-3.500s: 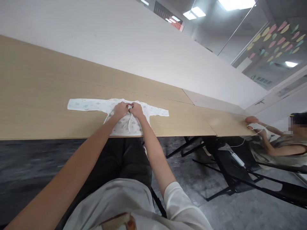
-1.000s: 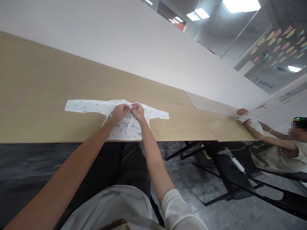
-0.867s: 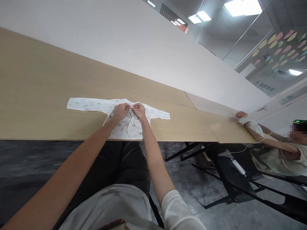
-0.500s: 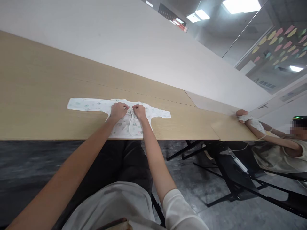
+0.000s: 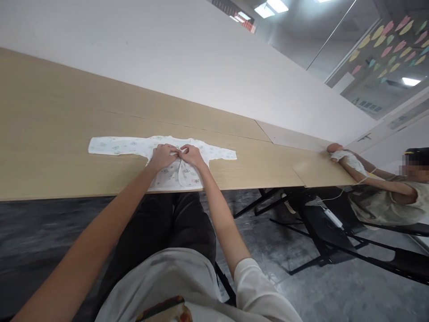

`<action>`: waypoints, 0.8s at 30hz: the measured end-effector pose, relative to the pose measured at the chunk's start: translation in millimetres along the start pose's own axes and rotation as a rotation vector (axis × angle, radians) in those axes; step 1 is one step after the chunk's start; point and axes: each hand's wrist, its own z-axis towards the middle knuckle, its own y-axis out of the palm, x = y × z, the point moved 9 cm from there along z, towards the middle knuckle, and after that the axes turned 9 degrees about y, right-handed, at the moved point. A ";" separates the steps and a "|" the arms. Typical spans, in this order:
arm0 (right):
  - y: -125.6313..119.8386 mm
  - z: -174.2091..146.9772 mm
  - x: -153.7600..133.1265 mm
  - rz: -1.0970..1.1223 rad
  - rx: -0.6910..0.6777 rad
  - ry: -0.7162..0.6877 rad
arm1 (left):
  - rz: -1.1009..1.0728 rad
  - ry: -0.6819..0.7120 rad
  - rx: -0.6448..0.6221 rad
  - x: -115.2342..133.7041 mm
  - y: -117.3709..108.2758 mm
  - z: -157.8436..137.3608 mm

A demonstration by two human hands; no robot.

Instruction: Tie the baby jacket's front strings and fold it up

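Note:
A small white baby shirt [image 5: 174,176] with a faint print lies spread on the wooden table, both sleeves stretched out sideways. Its hem reaches the table's front edge. My left hand [image 5: 163,156] rests on the chest, fingers pinched on the cloth at the front opening. Right beside it my right hand [image 5: 191,156] pinches the other side of the opening, and the fingertips of both hands meet below the neckline. What exactly lies between the fingertips is too small to make out.
The light wooden table [image 5: 60,107] runs along a white partition [image 5: 150,53]. At the far right another person [image 5: 385,192] sits with arms over a doll [image 5: 346,158] in white clothing. A black folding chair [image 5: 321,223] holding a white power strip [image 5: 333,219] stands beyond the table's edge.
My two hands have come closer together, so their fingertips now touch at the shirt's front opening. The camera view has shifted slightly.

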 end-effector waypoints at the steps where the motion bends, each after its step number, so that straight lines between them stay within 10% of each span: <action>1: -0.8 -1.1 1.2 0.012 0.008 0.005 | 0.036 0.012 0.003 3.1 -0.8 -0.8; 24: -4.6 -6.0 14.7 0.271 -0.023 0.008 | -0.089 0.076 0.002 7.6 -0.3 -1.4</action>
